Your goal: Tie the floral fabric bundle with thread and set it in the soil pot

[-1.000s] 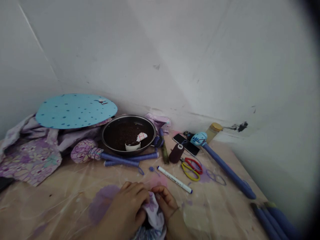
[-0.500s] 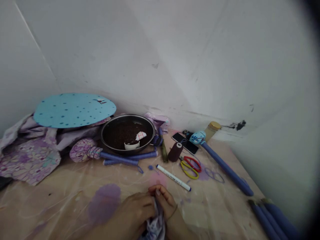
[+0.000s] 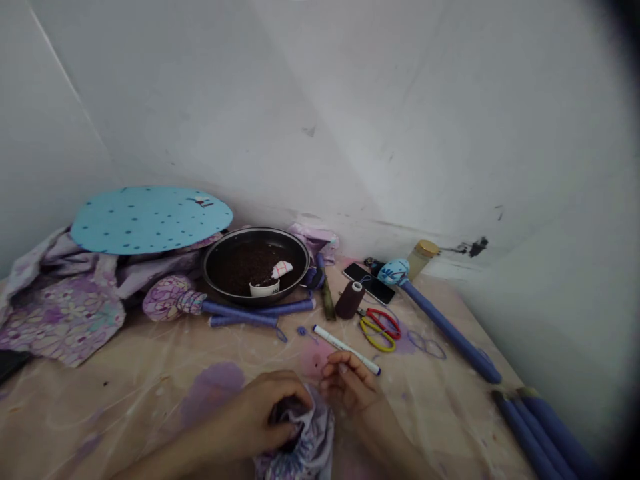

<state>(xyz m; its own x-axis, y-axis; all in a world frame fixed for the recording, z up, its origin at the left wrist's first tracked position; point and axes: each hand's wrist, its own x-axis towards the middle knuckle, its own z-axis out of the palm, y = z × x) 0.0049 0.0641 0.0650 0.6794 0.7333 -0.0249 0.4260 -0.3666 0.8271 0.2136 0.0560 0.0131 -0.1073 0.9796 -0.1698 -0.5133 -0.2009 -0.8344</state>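
A dark-screened smartphone (image 3: 379, 288) lies near a gold-lidded jar (image 3: 423, 256); leftward sits a dotted light-blue oval panel (image 3: 150, 225).

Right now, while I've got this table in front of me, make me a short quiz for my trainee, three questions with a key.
1. Multiple choice. What is the left hand touching? A: the marker. B: the cloth. C: the phone.
2. True or false. The white cup is inside the pan.
3. Fill in the blank. The scissors have one red handle and one ____ handle.

Key: 1, B; 2, true; 3, yellow.
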